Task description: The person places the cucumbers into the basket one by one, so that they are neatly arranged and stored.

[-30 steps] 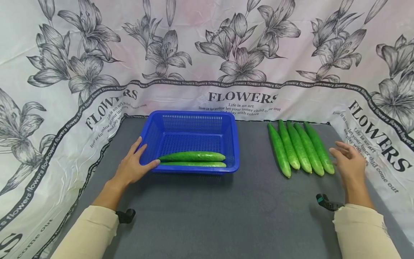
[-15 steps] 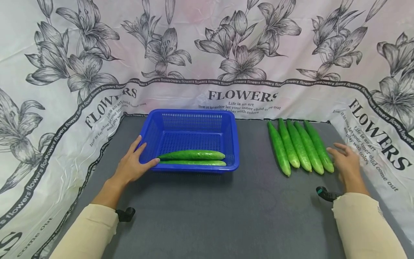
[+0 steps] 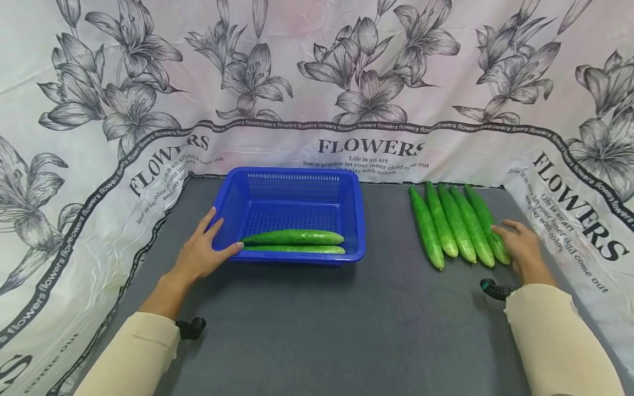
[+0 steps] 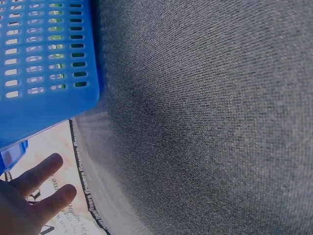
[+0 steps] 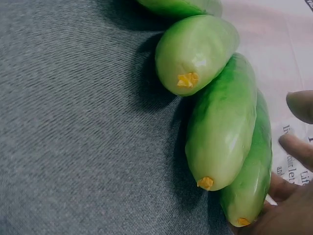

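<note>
My left hand (image 3: 200, 253) rests at the near left corner of a blue plastic basket (image 3: 292, 257), thumb on the front rim and fingers spread along the left side. Inside, two green cucumbers lie lengthwise against the front wall; the rear cucumber (image 3: 302, 237) shows more than the front cucumber (image 3: 297, 249), partly hidden by the rim. My right hand (image 3: 526, 247) is at the right side of the outermost cucumber (image 3: 479, 212) of a row, fingertips overlapping it in the head view. The right wrist view shows that hand (image 5: 288, 205) with fingers apart beside the end cucumber (image 5: 250, 188).
Several cucumbers (image 3: 425, 228) lie side by side on the grey table (image 3: 346, 324), right of the basket. A white curtain (image 3: 277, 148) with flower prints rises behind the table and along both sides. Each wrist carries a black camera mount (image 3: 192, 328).
My right hand has moved left, from beside the row of cucumbers up to the outermost one. The left hand, basket and cucumbers stay in place.
</note>
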{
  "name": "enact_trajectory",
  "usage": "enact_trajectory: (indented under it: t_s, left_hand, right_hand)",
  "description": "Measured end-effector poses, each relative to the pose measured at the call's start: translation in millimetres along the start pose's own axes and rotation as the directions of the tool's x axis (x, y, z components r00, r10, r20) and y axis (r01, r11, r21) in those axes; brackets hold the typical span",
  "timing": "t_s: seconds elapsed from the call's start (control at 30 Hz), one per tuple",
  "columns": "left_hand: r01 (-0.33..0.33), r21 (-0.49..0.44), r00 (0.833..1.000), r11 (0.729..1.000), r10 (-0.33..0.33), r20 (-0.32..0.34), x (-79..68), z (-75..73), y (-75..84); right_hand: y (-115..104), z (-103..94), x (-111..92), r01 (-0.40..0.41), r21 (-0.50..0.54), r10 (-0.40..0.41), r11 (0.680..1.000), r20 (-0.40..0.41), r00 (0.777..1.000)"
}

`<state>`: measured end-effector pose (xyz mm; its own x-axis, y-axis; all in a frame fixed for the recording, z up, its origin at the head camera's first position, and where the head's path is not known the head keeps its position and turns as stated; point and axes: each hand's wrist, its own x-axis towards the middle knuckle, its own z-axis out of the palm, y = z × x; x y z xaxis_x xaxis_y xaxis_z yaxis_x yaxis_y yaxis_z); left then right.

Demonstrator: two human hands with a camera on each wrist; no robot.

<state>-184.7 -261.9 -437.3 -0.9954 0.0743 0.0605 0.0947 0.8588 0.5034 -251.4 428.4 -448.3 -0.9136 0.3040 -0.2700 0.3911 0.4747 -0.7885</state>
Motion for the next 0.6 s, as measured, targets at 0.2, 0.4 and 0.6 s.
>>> enact_trajectory:
  t_s: [0.2,0.4,0.6]
  left_hand:
    - [-0.003,0.002,1.0,1.0,0.003,-0.004,-0.1,-0.9,-1.2]
    - [-0.006,0.005,1.0,1.0,0.006,-0.01,-0.5,-2.0,0.1]
    - [-0.02,0.0,1.0,1.0,0.02,-0.009,-0.4,0.8,2.4]
  right_hand:
    - [-2.1,0.5,2.3,0.03,-0.066,-0.026,0.997,0.06,0.998]
    - [-2.4,1.9,8.8,0.015,-0.098,-0.007,0.995,0.081,0.997]
    - [2.2,1.1,8.5,-0.008,-0.166,0.019,0.986,0.066,0.998]
